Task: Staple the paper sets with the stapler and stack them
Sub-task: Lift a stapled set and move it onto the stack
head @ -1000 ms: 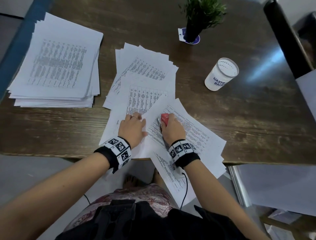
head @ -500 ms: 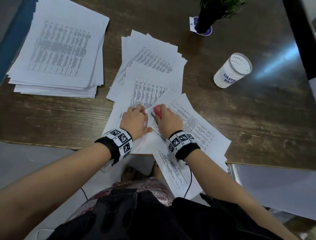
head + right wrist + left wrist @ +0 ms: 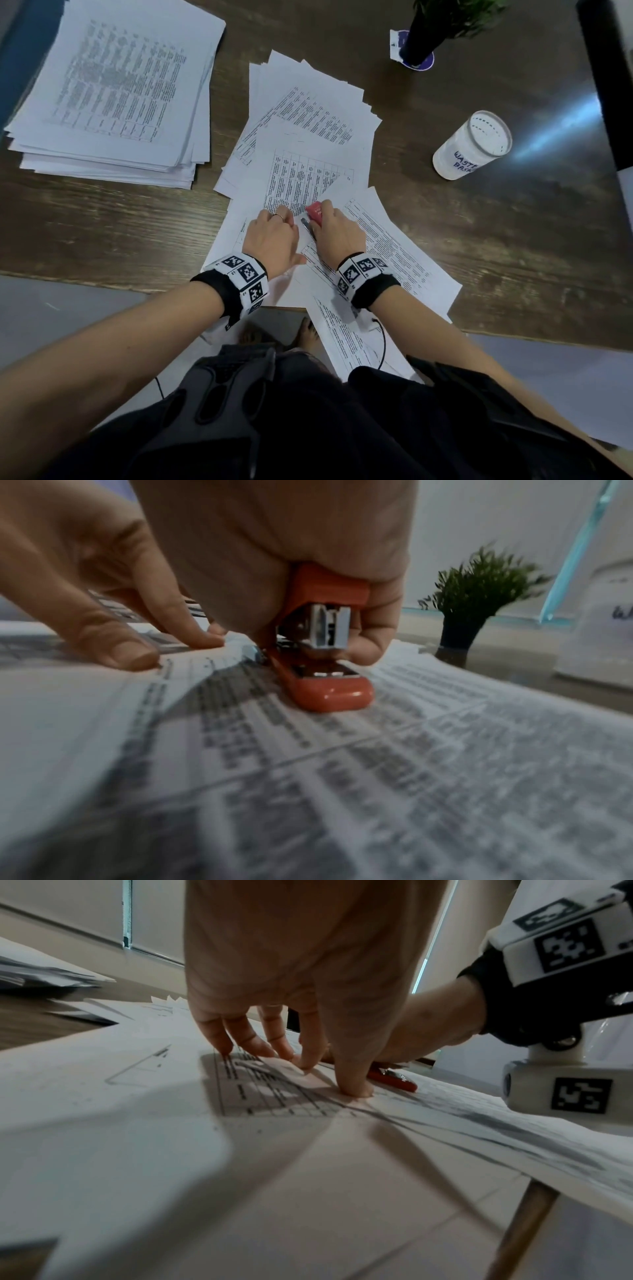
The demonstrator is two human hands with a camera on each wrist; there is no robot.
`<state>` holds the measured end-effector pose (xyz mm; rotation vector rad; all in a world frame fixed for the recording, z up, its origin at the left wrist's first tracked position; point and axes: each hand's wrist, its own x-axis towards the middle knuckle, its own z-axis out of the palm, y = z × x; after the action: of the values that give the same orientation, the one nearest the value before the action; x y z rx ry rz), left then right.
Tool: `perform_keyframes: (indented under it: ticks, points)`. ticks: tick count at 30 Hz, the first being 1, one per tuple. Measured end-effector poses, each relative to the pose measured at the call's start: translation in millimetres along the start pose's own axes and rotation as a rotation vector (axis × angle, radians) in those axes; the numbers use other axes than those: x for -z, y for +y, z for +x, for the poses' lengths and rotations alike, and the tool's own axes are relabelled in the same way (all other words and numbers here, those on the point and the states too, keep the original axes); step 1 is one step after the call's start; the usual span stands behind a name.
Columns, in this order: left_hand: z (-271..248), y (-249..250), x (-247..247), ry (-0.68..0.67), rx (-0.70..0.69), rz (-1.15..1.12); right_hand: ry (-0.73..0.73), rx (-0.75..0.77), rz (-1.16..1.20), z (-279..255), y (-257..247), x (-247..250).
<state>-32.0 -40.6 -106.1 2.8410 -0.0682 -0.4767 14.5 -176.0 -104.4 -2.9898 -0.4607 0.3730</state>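
My right hand (image 3: 337, 233) grips a red stapler (image 3: 314, 213) whose base lies on a printed paper set (image 3: 394, 246) near the table's front edge. In the right wrist view the stapler (image 3: 325, 691) stands with its mouth open, the metal head lifted off the base. My left hand (image 3: 270, 236) rests just left of it, its fingers (image 3: 291, 1053) pressing the sheets flat. A tall stack of paper (image 3: 120, 85) lies at the far left. A fanned loose pile (image 3: 308, 113) lies behind my hands.
A white cup (image 3: 472, 145) with handwriting stands at the right, and a small potted plant (image 3: 428, 31) at the back. Some sheets (image 3: 352, 342) overhang the dark wooden table's (image 3: 102, 233) near edge. A dark upright object (image 3: 606, 68) lines the right edge.
Both hands stay together on the paper set. The stapler's metal part now shows left of my right hand, where earlier only its red top showed. My head has moved closer.
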Motion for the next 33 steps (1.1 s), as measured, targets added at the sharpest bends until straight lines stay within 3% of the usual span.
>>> perform_keyframes:
  ticks: [5, 15, 20, 26, 31, 33]
  points:
    - [-0.2, -1.1, -1.3, -0.013, -0.018, 0.036, 0.022, -0.163, 0.08, 6.2, -20.7, -6.4]
    - [-2.4, -4.1, 0.7, -0.027, -0.014, 0.009, -0.021, -0.222, 0.14, 28.8, -28.1, 7.0]
    - [-1.6, -4.0, 6.5, -0.03, -0.027, -0.022, -0.037, -0.137, 0.137, 5.1, -11.0, 9.0]
    - [-5.1, -6.0, 6.9, -0.019, 0.0, -0.194, -0.015, -0.138, 0.315, -17.2, 19.1, 16.2]
    - [-1.8, 2.4, 16.0, 0.148, 0.027, -0.427, 0.055, -0.108, 0.395, -23.5, 21.1, 19.8]
    - [1.8, 11.7, 20.8, 0.12, 0.059, -0.523, 0.09, -0.107, 0.429, -25.7, 20.1, 17.9]
